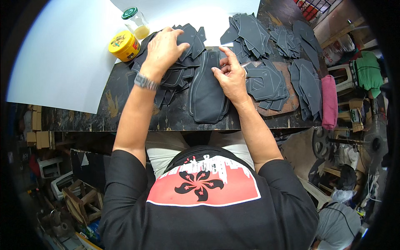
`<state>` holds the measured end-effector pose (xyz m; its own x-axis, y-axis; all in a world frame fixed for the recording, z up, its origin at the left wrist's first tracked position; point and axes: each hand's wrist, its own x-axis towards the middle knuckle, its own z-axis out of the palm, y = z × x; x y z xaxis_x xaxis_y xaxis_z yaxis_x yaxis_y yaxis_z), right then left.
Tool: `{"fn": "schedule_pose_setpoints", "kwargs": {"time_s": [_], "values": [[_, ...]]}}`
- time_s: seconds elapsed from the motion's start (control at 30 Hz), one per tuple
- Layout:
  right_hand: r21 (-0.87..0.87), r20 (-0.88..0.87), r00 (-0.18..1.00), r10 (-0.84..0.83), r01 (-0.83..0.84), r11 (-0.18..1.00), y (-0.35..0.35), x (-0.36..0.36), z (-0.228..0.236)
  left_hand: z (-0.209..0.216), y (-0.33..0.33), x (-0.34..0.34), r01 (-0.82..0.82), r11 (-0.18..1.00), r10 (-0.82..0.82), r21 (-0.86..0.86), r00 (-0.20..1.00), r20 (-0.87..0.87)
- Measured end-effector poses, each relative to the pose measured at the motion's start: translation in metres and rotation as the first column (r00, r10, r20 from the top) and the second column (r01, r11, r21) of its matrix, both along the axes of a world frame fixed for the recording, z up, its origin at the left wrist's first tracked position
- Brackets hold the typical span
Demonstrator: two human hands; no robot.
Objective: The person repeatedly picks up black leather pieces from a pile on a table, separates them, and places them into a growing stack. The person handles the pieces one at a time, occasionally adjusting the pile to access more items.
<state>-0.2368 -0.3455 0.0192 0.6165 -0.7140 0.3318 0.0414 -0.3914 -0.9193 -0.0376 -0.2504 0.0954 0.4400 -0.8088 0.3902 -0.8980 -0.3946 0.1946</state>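
Note:
My left hand [163, 51] is over a heap of black cut pieces [193, 37] that look like leather, each with a pale outline. Its thumb stands away from the fingers, and I see nothing gripped in it. A stack of long, sole-shaped black pieces [207, 89] lies in front of me, between my two hands. Just right of that stack is my right hand [232, 79], palm turned inward, index finger raised and thumb apart, holding nothing. Under my left wrist, more black pieces [173, 78] lie overlapping, partly hidden by the arm.
A yellow tub [124, 46] and a glass jar [136, 25] with a green lid stand at the back left. Large white sheets [54, 58] cover the left side. Further black stacks [268, 85] sit on the right, near a pink roll [328, 102] at the table's edge.

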Motion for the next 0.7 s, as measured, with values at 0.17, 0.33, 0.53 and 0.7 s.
{"fn": "schedule_pose_setpoints", "kwargs": {"time_s": [0.17, 0.33, 0.53, 0.7], "values": [[-0.131, 0.072, 0.992, -0.105, 0.114, 0.985, -0.006, 0.004, -0.003, -0.008, -0.021, 0.03, -0.152, 0.957, 0.138, 0.246, 0.988, 0.075], [-0.125, 0.059, 0.996, -0.074, 0.081, 0.989, -0.005, 0.003, -0.004, -0.007, -0.023, 0.035, -0.108, 0.983, 0.105, 0.15, 0.994, 0.032], [-0.083, 0.024, 0.998, -0.053, 0.055, 0.995, -0.005, 0.004, -0.001, 0.007, -0.042, 0.03, 0.024, 0.986, -0.059, -0.162, 0.976, -0.21], [-0.117, 0.005, 0.999, -0.038, 0.039, 0.992, -0.004, 0.004, -0.001, 0.016, -0.104, 0.018, 0.047, 0.813, -0.505, -0.58, 0.554, -0.663]]}}
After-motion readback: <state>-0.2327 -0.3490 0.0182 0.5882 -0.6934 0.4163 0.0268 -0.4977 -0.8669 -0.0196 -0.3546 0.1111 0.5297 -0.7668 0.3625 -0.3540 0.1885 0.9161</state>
